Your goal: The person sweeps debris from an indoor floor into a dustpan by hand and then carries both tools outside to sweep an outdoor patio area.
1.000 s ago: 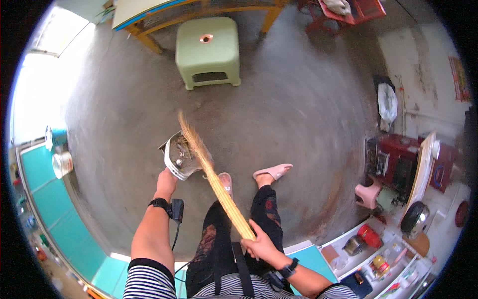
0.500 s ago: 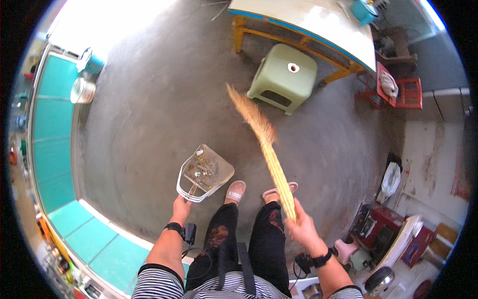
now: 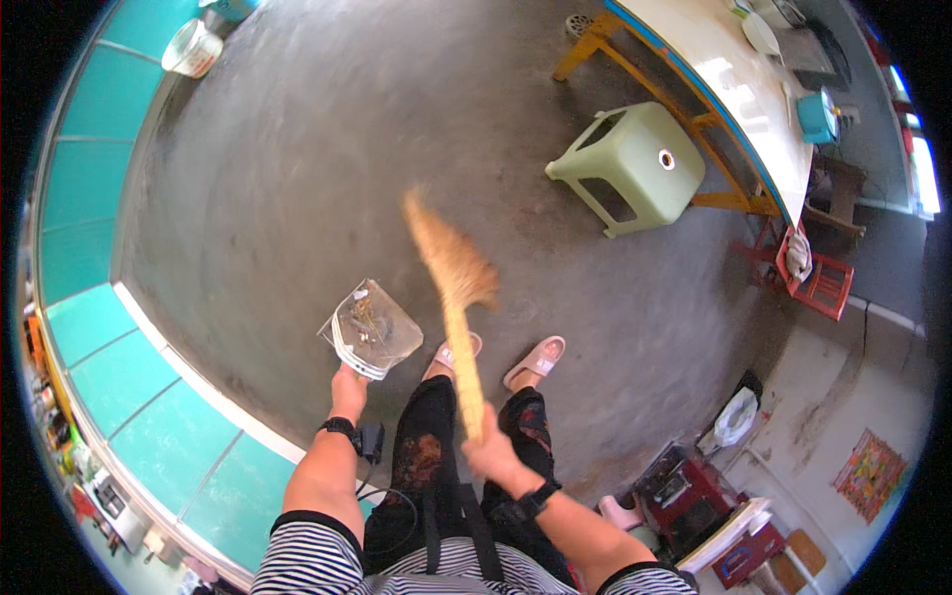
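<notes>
My left hand (image 3: 348,393) is closed on the near end of a dustpan (image 3: 395,335), which looks made from a cut white plastic bucket. Bits of dry debris (image 3: 367,319) lie inside it. In my right hand (image 3: 493,454) is the pale, bound handle of a straw broom (image 3: 451,263). Its brown bristles fan out away from me, above the grey floor and to the right of the dustpan, apart from it. The bristles are slightly blurred. The broom handle passes in front of my left slipper (image 3: 470,347).
A green plastic stool (image 3: 640,164) stands at the far right beside a white-topped table (image 3: 739,84) with yellow legs. Teal tiled cabinets (image 3: 94,183) curve along the left, with a white bucket (image 3: 192,50) near them. A red chair (image 3: 825,283) and dark red boxes (image 3: 684,501) are on the right.
The broom has swung left, closer to the dustpan. The dustpan has shifted slightly left. My view has turned, so the stool and table sit farther right, and my feet have moved.
</notes>
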The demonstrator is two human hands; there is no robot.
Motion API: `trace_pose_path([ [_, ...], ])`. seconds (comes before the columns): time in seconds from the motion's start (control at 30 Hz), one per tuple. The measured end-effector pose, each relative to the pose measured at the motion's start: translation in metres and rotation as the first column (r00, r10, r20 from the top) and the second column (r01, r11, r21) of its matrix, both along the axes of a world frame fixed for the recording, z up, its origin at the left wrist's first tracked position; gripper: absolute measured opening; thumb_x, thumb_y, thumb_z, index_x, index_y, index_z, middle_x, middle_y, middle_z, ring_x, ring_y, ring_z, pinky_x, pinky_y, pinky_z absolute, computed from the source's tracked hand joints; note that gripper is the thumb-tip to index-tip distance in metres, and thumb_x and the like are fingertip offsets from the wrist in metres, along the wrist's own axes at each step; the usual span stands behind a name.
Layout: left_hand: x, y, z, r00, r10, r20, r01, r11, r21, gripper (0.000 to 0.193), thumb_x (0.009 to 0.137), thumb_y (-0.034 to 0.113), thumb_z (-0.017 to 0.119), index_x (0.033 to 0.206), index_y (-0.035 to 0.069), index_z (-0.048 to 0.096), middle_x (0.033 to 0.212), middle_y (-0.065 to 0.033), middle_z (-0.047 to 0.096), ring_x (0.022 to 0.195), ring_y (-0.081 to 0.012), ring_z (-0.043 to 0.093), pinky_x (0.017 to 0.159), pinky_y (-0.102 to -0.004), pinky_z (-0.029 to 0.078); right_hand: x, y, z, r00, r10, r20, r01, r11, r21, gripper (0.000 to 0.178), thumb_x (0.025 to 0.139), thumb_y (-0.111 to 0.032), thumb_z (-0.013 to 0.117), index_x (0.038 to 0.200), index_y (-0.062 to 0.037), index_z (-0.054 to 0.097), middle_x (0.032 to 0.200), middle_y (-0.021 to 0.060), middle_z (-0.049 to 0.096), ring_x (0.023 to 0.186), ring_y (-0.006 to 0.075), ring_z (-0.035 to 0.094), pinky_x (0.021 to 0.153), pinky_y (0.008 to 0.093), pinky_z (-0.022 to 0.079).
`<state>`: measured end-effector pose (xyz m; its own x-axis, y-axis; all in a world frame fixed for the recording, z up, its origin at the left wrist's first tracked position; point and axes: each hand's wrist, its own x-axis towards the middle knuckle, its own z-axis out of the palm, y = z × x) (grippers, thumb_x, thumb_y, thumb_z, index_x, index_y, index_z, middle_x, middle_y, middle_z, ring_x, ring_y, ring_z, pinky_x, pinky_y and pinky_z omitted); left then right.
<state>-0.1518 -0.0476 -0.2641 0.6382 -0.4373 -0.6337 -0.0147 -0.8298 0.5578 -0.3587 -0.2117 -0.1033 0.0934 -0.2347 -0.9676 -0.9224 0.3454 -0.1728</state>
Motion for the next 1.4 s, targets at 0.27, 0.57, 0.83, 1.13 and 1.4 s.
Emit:
trace_pose_path([
  [0.27, 0.018, 0.026, 0.012, 0.998, -0.053, -0.024, 0.054, 0.997, 0.047, 0.038, 0.071, 0.003, 0.061, 0.108, 0.002, 0.054, 0.100, -0.0213, 0.060, 0.097, -0.0385, 0.054, 0.081, -0.0418, 0.044, -0.001, -0.014, 0.042, 0.990, 0.029, 0.141, -0.062, 0.970, 0.234, 0.076, 0.074, -0.019, 0.060, 0.141, -0.0166, 0.023, 0.077, 0.0101, 0.059, 0.050, 0.0141, 0.054, 0.045, 0.0273, 0.045],
  [0.57, 0.079, 0.045, 0.094, 0.952, 0.268, -0.146, -0.278, 0.959, -0.048, 0.037, 0.071, 0.006, 0.067, 0.106, 0.003, 0.058, 0.098, -0.0134, 0.065, 0.093, -0.0245, 0.061, 0.081, -0.0338, 0.046, 0.009, -0.108, 0.195, 0.991, -0.113, 0.069, 0.107, 0.990, 0.091, 0.075, 0.077, -0.002, 0.058, 0.141, -0.0154, 0.021, 0.069, 0.0004, 0.050, 0.048, 0.0096, 0.047, 0.042, 0.0245, 0.040],
  [0.83, 0.157, 0.025, 0.214, 0.752, 0.417, -0.510, -0.600, 0.753, -0.269, 0.012, 0.075, 0.013, 0.061, 0.080, 0.002, 0.060, 0.064, -0.0028, 0.058, 0.057, -0.0133, 0.055, 0.060, -0.0305, 0.049, 0.029, -0.173, 0.266, 0.911, -0.369, 0.185, 0.377, 0.926, -0.010, 0.059, 0.076, 0.002, 0.054, 0.129, -0.0133, 0.034, 0.066, 0.0030, 0.048, 0.047, 0.0122, 0.047, 0.040, 0.0257, 0.039],
  [1.13, 0.258, -0.038, 0.305, 0.523, 0.524, -0.672, -0.852, 0.332, -0.404, 0.035, 0.084, 0.026, 0.056, 0.056, 0.011, 0.041, 0.048, -0.0001, 0.039, 0.043, -0.0145, 0.041, 0.049, -0.0336, 0.044, 0.077, -0.262, 0.244, 0.822, -0.473, 0.318, 0.475, 0.877, 0.074, 0.048, 0.075, 0.003, 0.051, 0.119, -0.0113, 0.040, 0.061, 0.0029, 0.047, 0.045, 0.0116, 0.046, 0.038, 0.0250, 0.039],
  [1.4, 0.357, -0.159, 0.349, 0.593, 0.669, -0.448, -0.782, 0.345, -0.519, 0.037, 0.087, 0.026, 0.058, 0.058, 0.010, 0.041, 0.047, 0.0026, 0.035, 0.039, -0.0106, 0.038, 0.042, -0.0288, 0.041, 0.162, -0.367, 0.227, 0.874, -0.402, 0.275, 0.381, 0.916, 0.126, 0.054, 0.075, 0.004, 0.054, 0.124, -0.0090, 0.037, 0.060, 0.0040, 0.047, 0.044, 0.0125, 0.048, 0.038, 0.0263, 0.040],
])
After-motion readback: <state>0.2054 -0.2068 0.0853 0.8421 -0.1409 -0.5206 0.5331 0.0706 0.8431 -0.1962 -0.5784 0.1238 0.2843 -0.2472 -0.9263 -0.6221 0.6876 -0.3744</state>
